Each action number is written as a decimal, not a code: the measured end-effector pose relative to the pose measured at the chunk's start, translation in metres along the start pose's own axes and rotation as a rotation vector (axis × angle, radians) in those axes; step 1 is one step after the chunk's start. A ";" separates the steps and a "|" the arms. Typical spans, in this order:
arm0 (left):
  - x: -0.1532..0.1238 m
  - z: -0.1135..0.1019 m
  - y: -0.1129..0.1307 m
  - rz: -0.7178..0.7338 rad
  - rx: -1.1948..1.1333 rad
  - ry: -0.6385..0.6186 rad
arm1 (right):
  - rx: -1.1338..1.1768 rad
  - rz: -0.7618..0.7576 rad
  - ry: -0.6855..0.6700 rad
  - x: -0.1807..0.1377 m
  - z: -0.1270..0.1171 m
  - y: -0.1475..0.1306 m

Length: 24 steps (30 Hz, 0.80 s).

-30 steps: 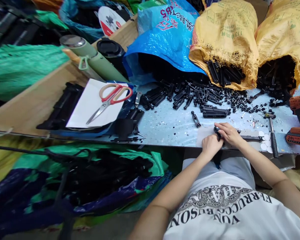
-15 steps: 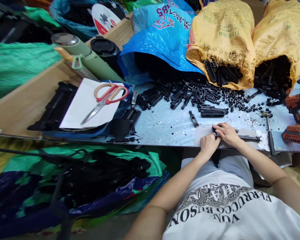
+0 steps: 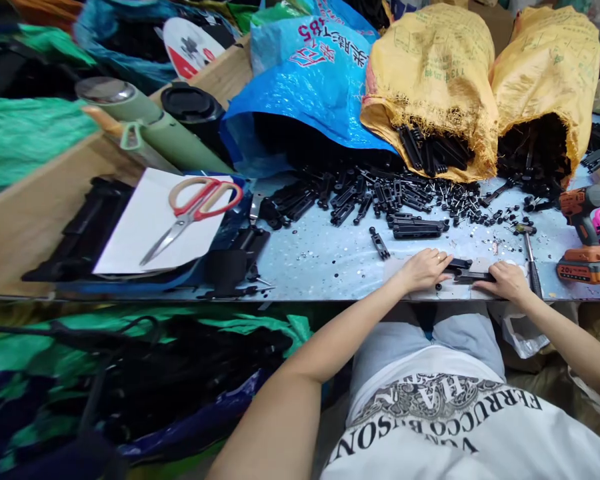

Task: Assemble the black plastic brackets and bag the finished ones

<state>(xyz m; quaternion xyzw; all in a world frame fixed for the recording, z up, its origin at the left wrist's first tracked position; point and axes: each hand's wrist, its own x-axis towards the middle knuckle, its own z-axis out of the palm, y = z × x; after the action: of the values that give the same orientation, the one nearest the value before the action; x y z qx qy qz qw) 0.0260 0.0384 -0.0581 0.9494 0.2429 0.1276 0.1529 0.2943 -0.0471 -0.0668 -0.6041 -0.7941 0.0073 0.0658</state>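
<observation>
A long black plastic part (image 3: 464,272) lies near the front edge of the light blue table (image 3: 325,260), on a pale card. My left hand (image 3: 425,268) rests with its fingers curled over the part's left end. Its right end is gripped by my right hand (image 3: 505,281). A heap of similar black plastic parts (image 3: 375,193) spreads just behind, and one loose piece (image 3: 379,243) lies left of my left hand.
A hammer (image 3: 530,263) and an orange cordless drill (image 3: 586,233) sit right of my hands. Two yellow sacks (image 3: 435,80) and a blue bag (image 3: 305,87) of parts stand at the back. Red-handled scissors (image 3: 193,207) lie on white paper at left. Bags fill the floor below.
My hands were together on one small spot; now they have spread apart, the right one moving right along the black part. The view has shifted slightly.
</observation>
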 end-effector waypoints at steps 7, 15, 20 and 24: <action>0.002 -0.012 0.004 -0.179 -0.086 -0.039 | 0.193 -0.176 -0.133 0.018 -0.022 -0.002; -0.007 -0.001 0.012 -0.478 0.064 0.041 | -0.058 -0.085 -0.220 0.036 -0.040 -0.047; -0.008 -0.002 0.000 -0.575 0.224 0.177 | 0.057 0.013 -0.009 0.037 -0.054 -0.034; -0.004 0.003 -0.008 -0.559 0.293 0.243 | -0.141 0.728 0.070 0.003 -0.049 0.009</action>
<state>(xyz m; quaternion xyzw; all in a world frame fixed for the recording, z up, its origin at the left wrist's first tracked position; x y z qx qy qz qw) 0.0203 0.0424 -0.0646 0.8357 0.5262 0.1565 0.0139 0.3080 -0.0452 -0.0185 -0.8499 -0.5231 -0.0452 0.0440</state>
